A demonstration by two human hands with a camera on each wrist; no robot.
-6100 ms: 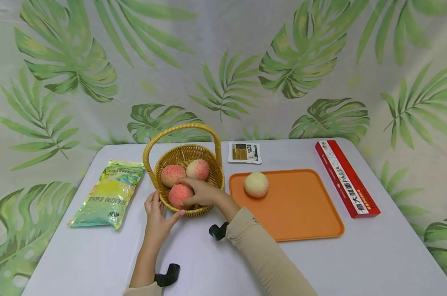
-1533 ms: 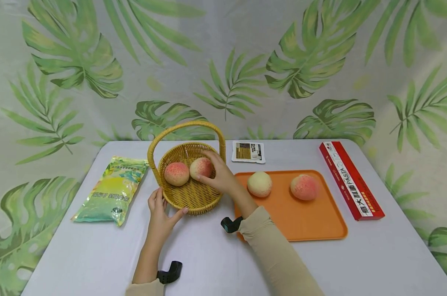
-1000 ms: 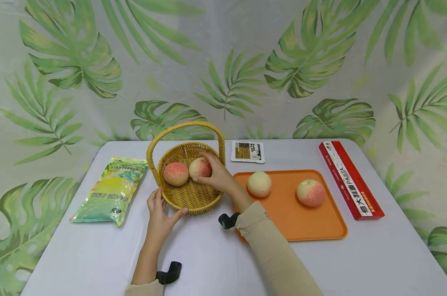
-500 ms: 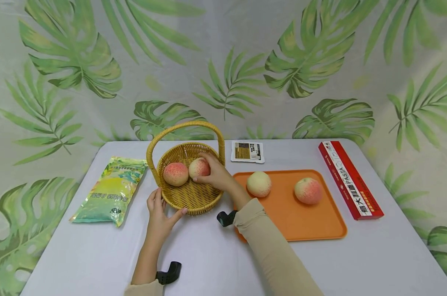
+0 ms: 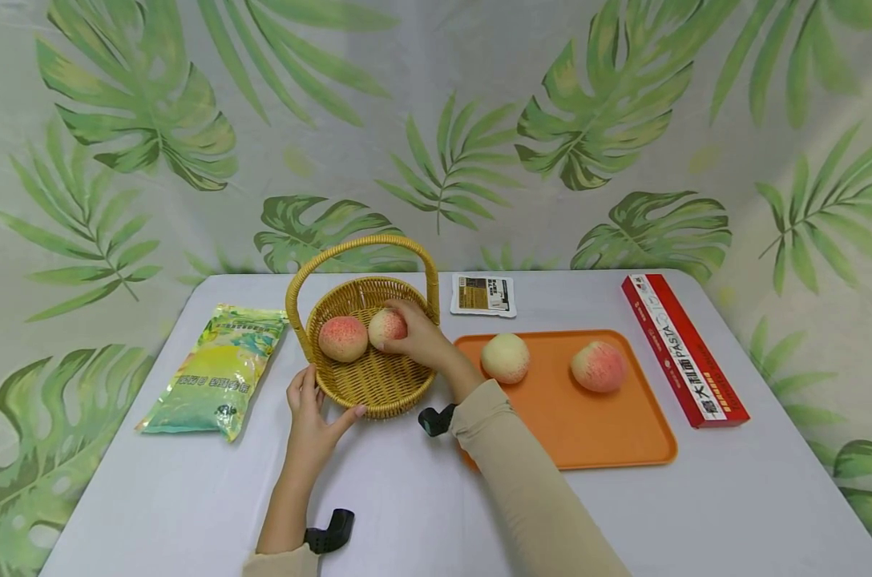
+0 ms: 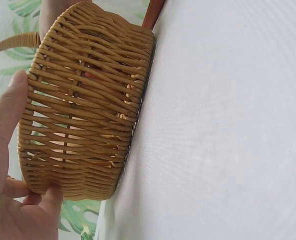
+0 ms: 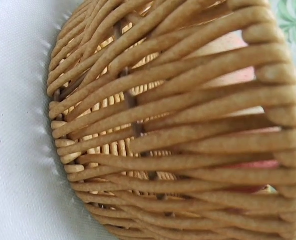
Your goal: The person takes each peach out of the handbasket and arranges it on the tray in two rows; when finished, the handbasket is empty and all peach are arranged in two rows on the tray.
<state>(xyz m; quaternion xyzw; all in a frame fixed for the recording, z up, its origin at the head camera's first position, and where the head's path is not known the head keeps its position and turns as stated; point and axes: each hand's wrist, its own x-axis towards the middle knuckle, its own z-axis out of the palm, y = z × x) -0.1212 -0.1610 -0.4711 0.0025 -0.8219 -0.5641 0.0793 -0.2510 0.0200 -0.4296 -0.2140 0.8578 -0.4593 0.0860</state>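
Note:
In the head view, a yellow wicker basket (image 5: 385,389) with a tall arched handle contains two peaches. My left hand (image 5: 316,421) holds its front left side, thumb at the rim and fingers against the wall. The left wrist view gives that grip up close, the left hand (image 6: 18,215) around the woven side. Reaching in over the right rim, my right hand (image 5: 429,344) grips the right-hand peach (image 5: 385,327) between thumb and fingers. Beside it lies a redder peach (image 5: 343,339). The right wrist view is filled by the basket wall (image 7: 187,115), pink showing through its gaps.
Right of the basket, an orange tray (image 5: 566,441) bears a pale peach (image 5: 506,358) and a pink one (image 5: 599,367). A red pasta box (image 5: 684,350) lies further right. A small white packet (image 5: 482,296) is behind the tray; a green-yellow bag (image 5: 215,373) lies left.
The front peach has gone from the basket to the tray's right part, where it has rocked slightly. My right hand has taken hold of another peach inside; my left hand stays on the basket.

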